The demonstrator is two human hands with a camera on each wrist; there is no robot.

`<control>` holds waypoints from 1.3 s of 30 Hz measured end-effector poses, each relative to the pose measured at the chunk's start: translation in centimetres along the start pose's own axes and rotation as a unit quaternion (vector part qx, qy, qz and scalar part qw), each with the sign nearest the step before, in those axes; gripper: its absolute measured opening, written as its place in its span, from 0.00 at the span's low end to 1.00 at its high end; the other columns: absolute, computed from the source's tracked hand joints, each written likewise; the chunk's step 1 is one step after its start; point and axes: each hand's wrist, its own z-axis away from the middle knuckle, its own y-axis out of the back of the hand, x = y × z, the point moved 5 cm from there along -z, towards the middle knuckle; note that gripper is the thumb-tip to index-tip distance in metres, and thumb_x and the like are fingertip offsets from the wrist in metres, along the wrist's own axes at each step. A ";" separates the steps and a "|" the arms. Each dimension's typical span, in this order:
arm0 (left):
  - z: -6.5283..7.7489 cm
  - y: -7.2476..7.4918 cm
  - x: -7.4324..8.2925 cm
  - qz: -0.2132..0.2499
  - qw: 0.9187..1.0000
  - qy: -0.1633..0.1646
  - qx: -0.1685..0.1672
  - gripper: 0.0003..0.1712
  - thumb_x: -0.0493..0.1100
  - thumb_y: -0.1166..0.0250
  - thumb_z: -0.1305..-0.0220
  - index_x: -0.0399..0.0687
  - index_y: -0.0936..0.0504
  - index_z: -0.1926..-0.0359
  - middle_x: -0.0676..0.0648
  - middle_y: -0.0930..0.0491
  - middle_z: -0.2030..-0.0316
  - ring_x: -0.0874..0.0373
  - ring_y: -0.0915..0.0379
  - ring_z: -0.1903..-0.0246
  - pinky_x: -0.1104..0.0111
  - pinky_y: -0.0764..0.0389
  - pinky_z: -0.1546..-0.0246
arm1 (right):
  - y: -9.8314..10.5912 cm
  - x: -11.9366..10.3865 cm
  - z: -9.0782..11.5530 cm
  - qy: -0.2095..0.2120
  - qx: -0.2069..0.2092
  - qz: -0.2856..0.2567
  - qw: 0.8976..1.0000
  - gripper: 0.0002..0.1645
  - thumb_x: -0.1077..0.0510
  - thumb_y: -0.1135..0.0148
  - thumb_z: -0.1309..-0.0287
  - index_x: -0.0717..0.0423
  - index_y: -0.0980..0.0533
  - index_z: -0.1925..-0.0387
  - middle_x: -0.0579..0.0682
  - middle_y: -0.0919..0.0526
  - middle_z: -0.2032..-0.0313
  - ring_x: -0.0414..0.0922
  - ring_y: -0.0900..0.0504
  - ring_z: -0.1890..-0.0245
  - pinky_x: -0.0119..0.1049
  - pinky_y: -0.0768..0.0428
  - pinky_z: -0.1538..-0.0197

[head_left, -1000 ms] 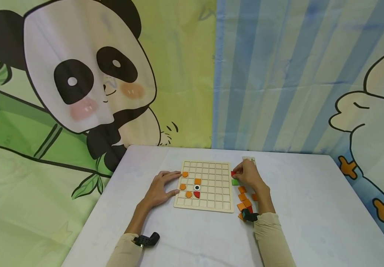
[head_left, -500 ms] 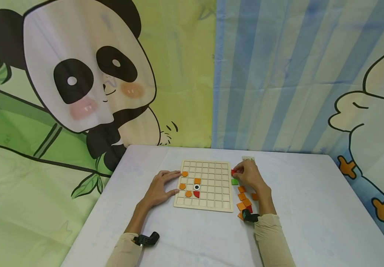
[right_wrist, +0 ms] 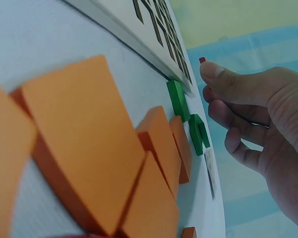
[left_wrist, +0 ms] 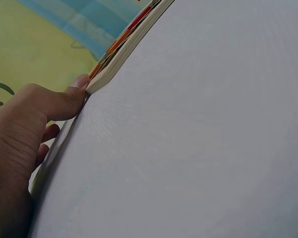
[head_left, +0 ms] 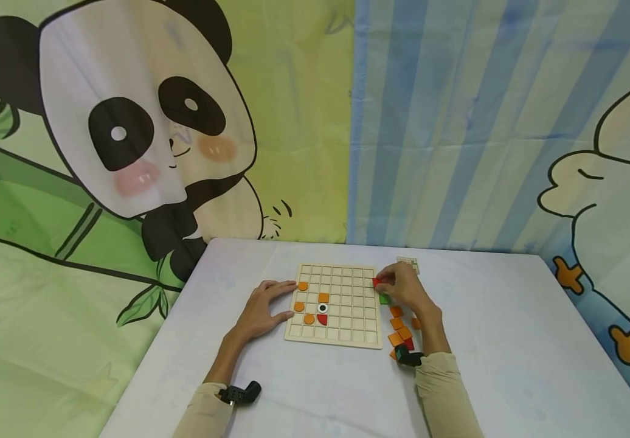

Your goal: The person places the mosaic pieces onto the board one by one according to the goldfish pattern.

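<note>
My right hand (head_left: 407, 287) pinches a small red piece (head_left: 376, 283) between thumb and fingers, at the upper right edge of a wooden grid board (head_left: 356, 310). In the right wrist view the red piece (right_wrist: 202, 60) pokes out past the thumb tip, raised above the table. On the board's left side, my left hand (head_left: 260, 311) rests its thumb and fingertips against the edge, fingers spread. Set in the grid are several orange discs (head_left: 303, 286), an orange square (head_left: 323, 297), a white piece with a black dot (head_left: 322, 308) and a red quarter-round piece (head_left: 322, 319).
Right of the board lie green pieces (head_left: 384, 299), several orange squares (head_left: 396, 339) and another red piece (head_left: 409, 344), partly near my right wrist. A small printed card (head_left: 409, 263) lies behind my right hand. The white table (head_left: 512, 340) meets a cartoon-printed curtain (head_left: 293, 121).
The right hand has shifted slightly left with the red piece, from beside the board to its right edge. The left hand stays put against the board.
</note>
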 end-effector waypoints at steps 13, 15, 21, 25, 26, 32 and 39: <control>0.0 0.0 0.1 -0.001 1.000 -0.006 0.005 0.40 0.54 0.19 0.37 0.64 0.20 0.25 0.59 0.22 0.25 0.49 0.28 0.30 0.42 0.29 0.30 | -1.5 -0.9 -0.4 0.018 -0.022 -0.023 0.999 0.11 0.65 0.20 0.39 0.64 0.10 0.55 0.54 0.09 0.64 0.43 0.15 0.67 0.44 0.13 0.57; 0.0 0.1 0.2 -0.003 1.000 -0.008 0.006 0.40 0.54 0.19 0.38 0.64 0.20 0.25 0.59 0.22 0.25 0.49 0.28 0.30 0.42 0.29 0.30 | -1.7 -1.2 -0.4 0.023 -0.022 -0.026 0.999 0.11 0.65 0.21 0.39 0.64 0.10 0.54 0.54 0.09 0.64 0.44 0.16 0.66 0.39 0.15 0.58; 0.0 0.1 0.3 0.000 1.000 -0.006 0.003 0.40 0.53 0.19 0.37 0.64 0.20 0.25 0.59 0.22 0.25 0.49 0.28 0.30 0.42 0.29 0.30 | -2.3 -1.8 -0.7 0.041 -0.031 -0.023 0.998 0.10 0.65 0.21 0.38 0.62 0.09 0.55 0.51 0.09 0.65 0.42 0.15 0.65 0.38 0.15 0.57; -0.1 0.1 0.2 0.002 1.000 -0.004 0.001 0.40 0.53 0.19 0.37 0.64 0.20 0.25 0.59 0.22 0.25 0.49 0.28 0.30 0.42 0.29 0.30 | -2.6 -2.1 -0.8 0.047 -0.037 -0.024 0.998 0.10 0.65 0.21 0.39 0.62 0.09 0.56 0.52 0.08 0.64 0.42 0.15 0.66 0.38 0.15 0.58; -0.1 0.1 0.2 0.002 1.000 -0.004 0.001 0.40 0.53 0.19 0.37 0.64 0.20 0.25 0.59 0.22 0.25 0.49 0.28 0.30 0.42 0.29 0.30 | -2.7 -2.2 -0.9 0.049 -0.039 -0.024 0.998 0.10 0.65 0.21 0.39 0.62 0.09 0.56 0.53 0.08 0.64 0.42 0.15 0.66 0.38 0.15 0.58; 0.0 0.0 0.1 0.002 1.000 -0.001 0.001 0.40 0.53 0.19 0.37 0.64 0.20 0.25 0.59 0.22 0.25 0.50 0.29 0.30 0.42 0.29 0.30 | -3.4 -2.4 -1.2 0.054 -0.044 -0.018 0.997 0.11 0.65 0.21 0.39 0.63 0.09 0.55 0.54 0.07 0.63 0.41 0.15 0.66 0.36 0.15 0.58; 0.0 0.1 0.2 -0.001 1.000 0.001 0.001 0.40 0.53 0.19 0.37 0.65 0.20 0.25 0.60 0.22 0.25 0.50 0.28 0.30 0.43 0.29 0.30 | -3.9 -2.8 -1.6 0.054 -0.049 -0.017 0.997 0.10 0.64 0.21 0.38 0.61 0.09 0.54 0.51 0.08 0.64 0.41 0.14 0.66 0.37 0.15 0.57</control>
